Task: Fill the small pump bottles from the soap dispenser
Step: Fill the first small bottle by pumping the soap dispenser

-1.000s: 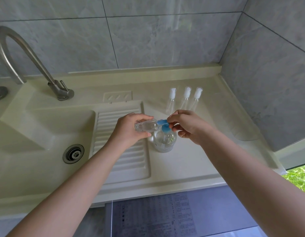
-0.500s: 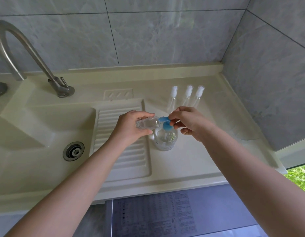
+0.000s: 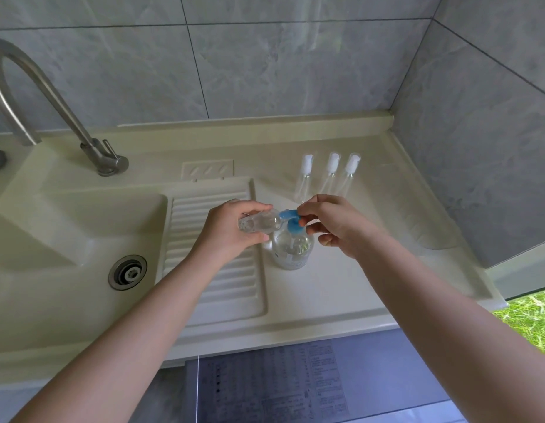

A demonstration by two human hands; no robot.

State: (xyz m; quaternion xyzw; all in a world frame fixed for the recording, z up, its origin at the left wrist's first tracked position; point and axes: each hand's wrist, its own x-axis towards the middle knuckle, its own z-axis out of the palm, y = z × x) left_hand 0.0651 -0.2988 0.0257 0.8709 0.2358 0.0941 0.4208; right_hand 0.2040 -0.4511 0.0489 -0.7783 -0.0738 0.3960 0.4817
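A clear round soap dispenser (image 3: 292,250) with a blue pump head (image 3: 294,228) stands on the cream counter beside the ribbed drainboard. My left hand (image 3: 228,232) holds a small clear bottle (image 3: 260,222) on its side, its mouth against the blue nozzle. My right hand (image 3: 335,228) pinches the blue pump head from the right, thumb and fingers closed on it. Three small pump bottles with white tops (image 3: 329,174) stand in a row behind my hands, close to the back of the counter.
A sink basin with a metal drain (image 3: 127,272) lies to the left, under a curved steel tap (image 3: 48,96). The ribbed drainboard (image 3: 216,270) sits between basin and dispenser. Tiled walls close the back and the right side. Grass shows past the counter's right end.
Both hands keep the same hold on the small bottle and the pump head. Only the view has shifted slightly.
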